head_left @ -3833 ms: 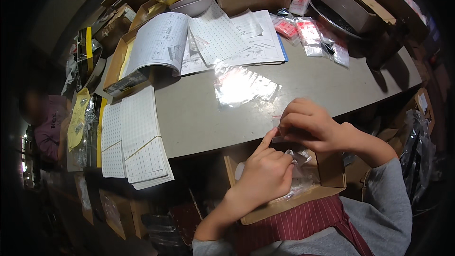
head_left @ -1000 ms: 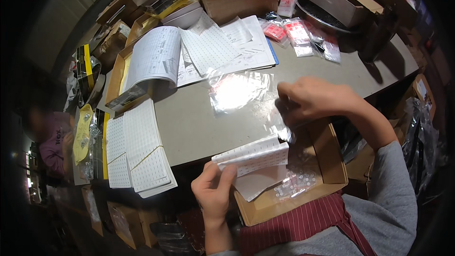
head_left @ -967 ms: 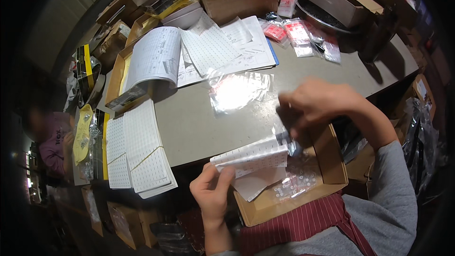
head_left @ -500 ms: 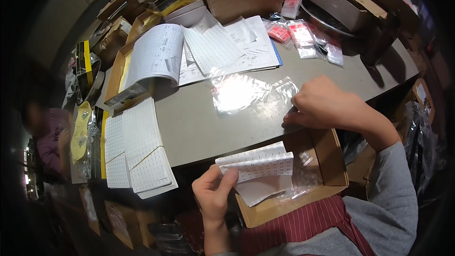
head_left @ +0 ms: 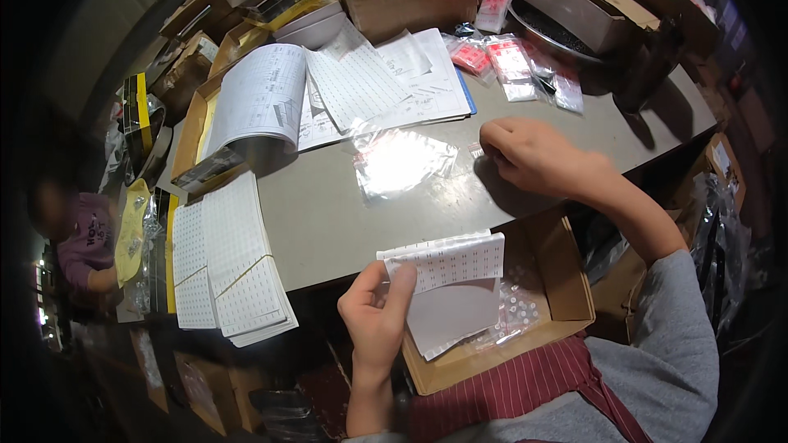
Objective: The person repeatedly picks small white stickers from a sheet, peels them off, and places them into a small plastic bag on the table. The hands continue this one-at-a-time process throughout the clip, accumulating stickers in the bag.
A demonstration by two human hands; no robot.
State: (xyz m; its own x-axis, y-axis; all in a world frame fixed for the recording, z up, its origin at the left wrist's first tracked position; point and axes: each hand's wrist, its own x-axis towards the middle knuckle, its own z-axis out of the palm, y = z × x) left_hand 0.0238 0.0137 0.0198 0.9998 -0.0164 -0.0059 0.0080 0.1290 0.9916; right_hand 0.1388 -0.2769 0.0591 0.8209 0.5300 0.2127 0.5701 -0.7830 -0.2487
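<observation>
My left hand [head_left: 376, 303] pinches the left edge of a folded white label sheet [head_left: 447, 263] printed with rows of small marks. The sheet's plain backing hangs down over an open cardboard box [head_left: 572, 287] at my lap. Above the grey table [head_left: 328, 221], my right hand [head_left: 525, 150] is closed, fingertips pressed together and pointing left; what they hold, if anything, is hidden. A sliver of a small clear bag [head_left: 476, 150] shows beside these fingertips. To its left lie shiny clear plastic bags [head_left: 404, 166], washed out by glare.
Banded label sheets [head_left: 246, 258] overhang the table's left front edge. Behind lie an open booklet [head_left: 261, 97] and papers. Red-and-white packets [head_left: 513, 66] lie near a round tray of dark bits [head_left: 554, 33]. Another person [head_left: 86, 238] is at far left.
My right hand has moved slightly left and up, covering most of the small clear bag. The label sheet in my left hand has lifted and flattened. The whole view has shifted slightly.
</observation>
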